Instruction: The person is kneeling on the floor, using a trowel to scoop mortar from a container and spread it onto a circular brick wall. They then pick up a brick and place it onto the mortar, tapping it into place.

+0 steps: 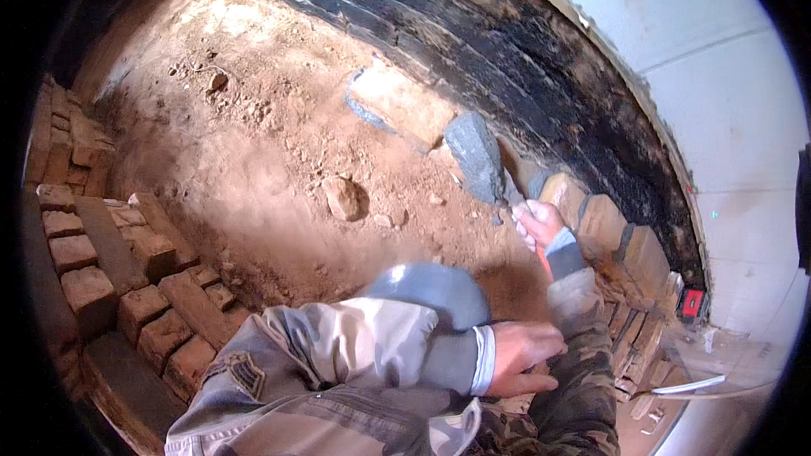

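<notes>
In my right hand [539,224] is a trowel [512,192] with a reddish handle, gripped with the fingers wrapped round it. Wet grey mortar [475,156] lies over its blade, close to a tan brick [404,105] that has grey mortar on its near end. Lower down, my left hand [522,359] rests by my camouflage-clad leg, its fingers loosely stretched and holding nothing I can see. A grey rounded thing [435,291], partly hidden by my left sleeve, sits above that forearm; its kind is unclear.
Stacks of reddish bricks [89,287] stand at the left. More bricks [601,224] line the blackened brick wall [473,34] at right. A stone [345,198] lies on the loose earth [245,169]. A red and black device [693,302] stands by the white wall [726,110].
</notes>
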Action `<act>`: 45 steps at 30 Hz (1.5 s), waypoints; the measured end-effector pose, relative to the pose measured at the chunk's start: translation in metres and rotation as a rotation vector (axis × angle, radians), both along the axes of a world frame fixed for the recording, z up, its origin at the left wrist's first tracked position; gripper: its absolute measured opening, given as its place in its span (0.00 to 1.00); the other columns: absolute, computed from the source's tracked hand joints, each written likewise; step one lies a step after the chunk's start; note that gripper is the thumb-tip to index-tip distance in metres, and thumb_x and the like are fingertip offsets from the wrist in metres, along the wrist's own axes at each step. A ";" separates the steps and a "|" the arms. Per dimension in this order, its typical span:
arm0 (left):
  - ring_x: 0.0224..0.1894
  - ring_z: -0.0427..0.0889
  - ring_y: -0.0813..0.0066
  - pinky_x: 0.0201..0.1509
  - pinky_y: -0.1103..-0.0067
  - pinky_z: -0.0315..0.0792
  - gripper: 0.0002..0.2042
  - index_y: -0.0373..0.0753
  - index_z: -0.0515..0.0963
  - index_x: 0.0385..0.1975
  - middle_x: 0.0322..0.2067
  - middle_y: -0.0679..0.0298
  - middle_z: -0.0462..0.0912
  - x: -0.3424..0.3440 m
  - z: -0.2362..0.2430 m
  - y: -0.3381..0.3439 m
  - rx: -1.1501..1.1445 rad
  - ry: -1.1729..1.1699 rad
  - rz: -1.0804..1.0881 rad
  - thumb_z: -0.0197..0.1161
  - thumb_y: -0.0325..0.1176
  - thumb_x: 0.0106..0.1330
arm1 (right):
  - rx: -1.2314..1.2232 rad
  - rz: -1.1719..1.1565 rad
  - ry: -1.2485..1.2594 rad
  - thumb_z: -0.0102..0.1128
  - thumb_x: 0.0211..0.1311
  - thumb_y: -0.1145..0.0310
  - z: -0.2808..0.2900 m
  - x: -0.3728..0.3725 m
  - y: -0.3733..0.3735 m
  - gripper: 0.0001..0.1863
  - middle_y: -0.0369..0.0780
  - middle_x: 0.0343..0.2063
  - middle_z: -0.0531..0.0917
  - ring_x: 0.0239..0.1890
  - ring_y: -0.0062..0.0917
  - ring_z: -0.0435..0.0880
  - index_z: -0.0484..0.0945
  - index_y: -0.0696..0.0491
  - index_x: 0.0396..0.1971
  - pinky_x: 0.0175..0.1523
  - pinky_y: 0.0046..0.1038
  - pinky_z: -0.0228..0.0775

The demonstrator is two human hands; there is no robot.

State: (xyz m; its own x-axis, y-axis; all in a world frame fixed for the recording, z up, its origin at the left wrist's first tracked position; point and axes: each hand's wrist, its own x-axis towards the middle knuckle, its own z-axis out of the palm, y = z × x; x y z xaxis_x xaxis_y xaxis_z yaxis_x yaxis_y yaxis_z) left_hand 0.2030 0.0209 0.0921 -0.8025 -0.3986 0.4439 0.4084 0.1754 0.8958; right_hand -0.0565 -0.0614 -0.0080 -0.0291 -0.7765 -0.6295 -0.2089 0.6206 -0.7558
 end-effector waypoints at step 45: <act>0.51 0.79 0.46 0.56 0.64 0.73 0.22 0.29 0.76 0.47 0.47 0.43 0.79 0.061 0.031 -0.013 -0.238 -0.352 0.012 0.66 0.42 0.62 | -0.492 -0.248 0.691 0.53 0.66 0.57 -0.023 0.147 0.038 0.18 0.56 0.37 0.82 0.41 0.55 0.80 0.76 0.59 0.40 0.46 0.47 0.71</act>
